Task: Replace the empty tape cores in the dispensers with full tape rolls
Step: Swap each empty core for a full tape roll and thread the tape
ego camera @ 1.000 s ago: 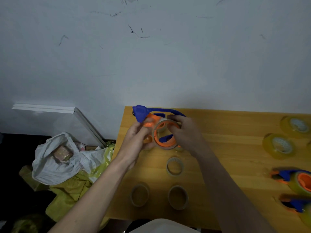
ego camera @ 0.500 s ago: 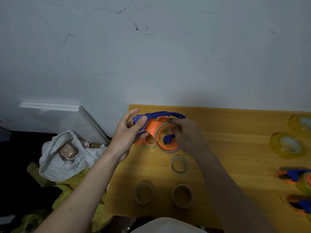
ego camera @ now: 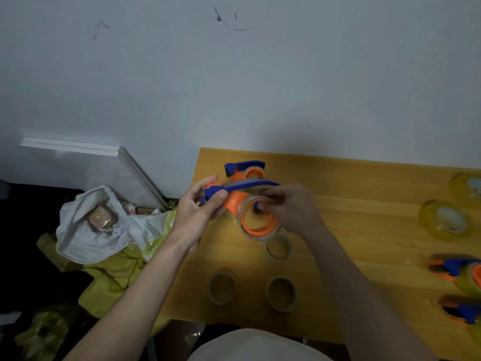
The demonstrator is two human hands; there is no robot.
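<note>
I hold a blue and orange tape dispenser (ego camera: 243, 188) above the left part of the wooden table (ego camera: 364, 194). My left hand (ego camera: 200, 207) grips its blue nose end. My right hand (ego camera: 289, 207) pinches the thin empty core (ego camera: 256, 235) that sits around the orange wheel. A second dispenser (ego camera: 244, 169) stands on the table behind. Three loose empty cores lie in front: one near my right wrist (ego camera: 278, 247), two nearer the table's front edge (ego camera: 222, 286) (ego camera: 282, 293). Full yellow tape rolls (ego camera: 446, 220) (ego camera: 467, 187) lie at the right.
Two more dispensers (ego camera: 460, 269) (ego camera: 463, 308) loaded with tape lie at the right edge. Left of the table, on the floor, are a white bag (ego camera: 86, 230), yellow bags (ego camera: 114, 280) and a white panel (ego camera: 86, 162) leaning on the wall.
The dispenser in my hands has tilted so its wheel faces me more. My left hand has closed around the blue nose, and the second dispenser behind has come into view.
</note>
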